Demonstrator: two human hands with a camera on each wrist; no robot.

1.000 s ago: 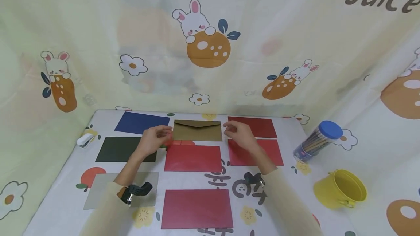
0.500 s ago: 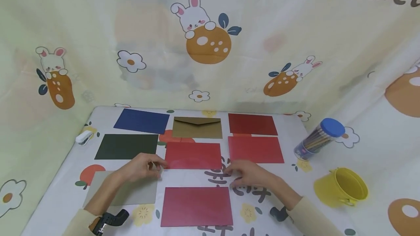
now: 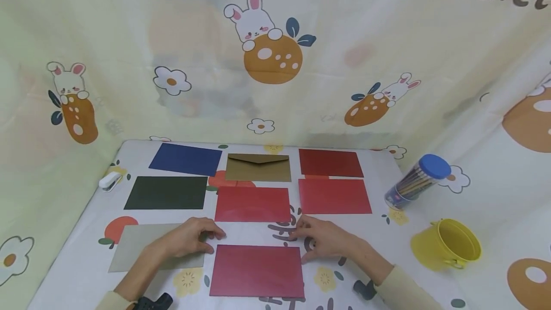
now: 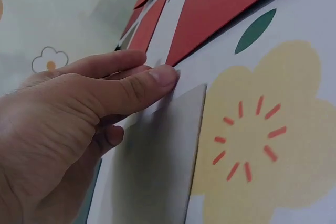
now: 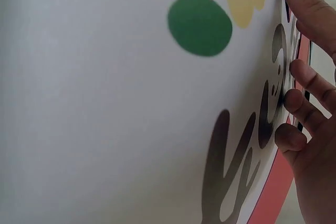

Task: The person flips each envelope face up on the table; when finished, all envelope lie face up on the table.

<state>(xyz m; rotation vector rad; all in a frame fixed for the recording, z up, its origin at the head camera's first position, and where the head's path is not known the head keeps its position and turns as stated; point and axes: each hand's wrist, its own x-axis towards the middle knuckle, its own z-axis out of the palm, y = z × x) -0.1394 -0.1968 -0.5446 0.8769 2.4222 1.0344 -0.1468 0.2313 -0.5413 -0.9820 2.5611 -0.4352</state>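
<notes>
Several envelopes lie flat in rows. The front dark-red envelope (image 3: 257, 271) sits between my two hands. Beyond its upper left corner is my left hand (image 3: 189, 238), over the grey envelope (image 3: 129, 248), fingers loosely bent. In the left wrist view the left thumb (image 4: 152, 80) reaches close to the red envelope's (image 4: 220, 14) corner; whether it touches cannot be told. At the upper right corner is my right hand (image 3: 327, 239), thumb tip by the edge, fingers bent and spread. Just behind lies a red envelope (image 3: 253, 204). Neither hand visibly holds anything.
Farther back lie a green envelope (image 3: 165, 193), a blue one (image 3: 186, 159), a gold one (image 3: 258, 171) and two red ones, nearer (image 3: 335, 196) and farther (image 3: 330, 163). A white stapler (image 3: 110, 181), a blue-lidded pencil jar (image 3: 415, 183) and a yellow bucket (image 3: 443, 245) stand at the sides.
Both hands have come toward me, from beside the gold envelope, past the middle red one, to the front red envelope's upper corners. The middle and front envelopes look unmoved.
</notes>
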